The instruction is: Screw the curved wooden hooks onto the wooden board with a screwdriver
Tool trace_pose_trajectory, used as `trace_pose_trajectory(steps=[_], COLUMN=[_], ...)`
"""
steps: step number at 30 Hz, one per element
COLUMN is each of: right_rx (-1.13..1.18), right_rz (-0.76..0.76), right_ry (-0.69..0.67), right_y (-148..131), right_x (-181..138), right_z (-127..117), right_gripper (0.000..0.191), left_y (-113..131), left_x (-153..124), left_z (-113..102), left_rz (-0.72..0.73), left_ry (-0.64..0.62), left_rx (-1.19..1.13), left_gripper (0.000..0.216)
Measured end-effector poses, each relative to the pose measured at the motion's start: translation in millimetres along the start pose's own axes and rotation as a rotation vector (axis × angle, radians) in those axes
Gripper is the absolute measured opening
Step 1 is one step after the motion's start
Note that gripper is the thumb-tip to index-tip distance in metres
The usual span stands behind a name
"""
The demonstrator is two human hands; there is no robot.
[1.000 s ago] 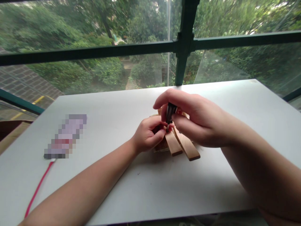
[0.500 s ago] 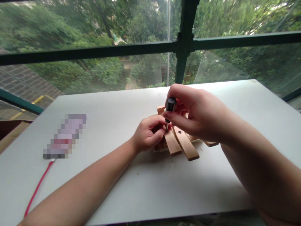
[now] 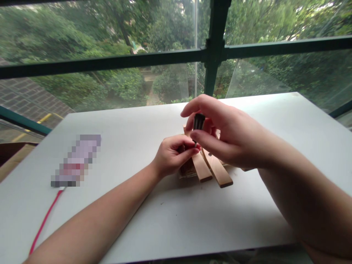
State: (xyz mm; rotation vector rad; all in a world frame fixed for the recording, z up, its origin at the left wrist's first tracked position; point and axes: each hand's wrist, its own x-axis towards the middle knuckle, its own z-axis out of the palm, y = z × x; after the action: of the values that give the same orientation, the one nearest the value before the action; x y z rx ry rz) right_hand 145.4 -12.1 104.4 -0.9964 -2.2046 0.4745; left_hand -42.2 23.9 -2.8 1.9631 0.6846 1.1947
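A small assembly of wooden slats [image 3: 213, 170] lies on the white table [image 3: 176, 216], fanned out toward me. My right hand [image 3: 228, 137] pinches the black handle of a small screwdriver [image 3: 198, 123], held upright with its tip down on the slats. My left hand [image 3: 173, 156] is curled just left of the tip, its fingertips pinched on the wood or on something tiny there that I cannot make out. The far ends of the slats are hidden behind my hands.
A blurred-out flat object [image 3: 75, 161] lies at the table's left with a red cord [image 3: 44, 222] trailing toward the near edge. Behind the table runs a green window frame [image 3: 211, 51] with trees outside.
My right hand's fingers have shifted round the screwdriver handle, lifting slightly and then resettling. The left hand and the slats have stayed in place.
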Motion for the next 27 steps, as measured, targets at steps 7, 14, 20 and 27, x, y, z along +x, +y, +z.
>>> trace_pose_trajectory(steps=[7, 14, 20, 27], right_rx=[0.064, -0.091, -0.12, -0.08], right_rz=[0.01, 0.061, 0.08, 0.099], right_ry=[-0.052, 0.086, 0.12, 0.12], right_y=[-4, 1, 0, 1], right_x=[-1, 1, 1, 1], right_z=[-10, -5, -3, 1], right_gripper=[0.029, 0.009, 0.013, 0.013], left_y=[1, -3, -3, -4], left_x=[0, 0, 0, -1], left_z=[-1, -2, -1, 5], left_rz=[0.019, 0.048, 0.037, -0.013], left_ry=[-0.011, -0.067, -0.068, 0.057], left_rx=[0.058, 0.072, 0.005, -0.016], left_gripper=[0.01, 0.01, 0.013, 0.016])
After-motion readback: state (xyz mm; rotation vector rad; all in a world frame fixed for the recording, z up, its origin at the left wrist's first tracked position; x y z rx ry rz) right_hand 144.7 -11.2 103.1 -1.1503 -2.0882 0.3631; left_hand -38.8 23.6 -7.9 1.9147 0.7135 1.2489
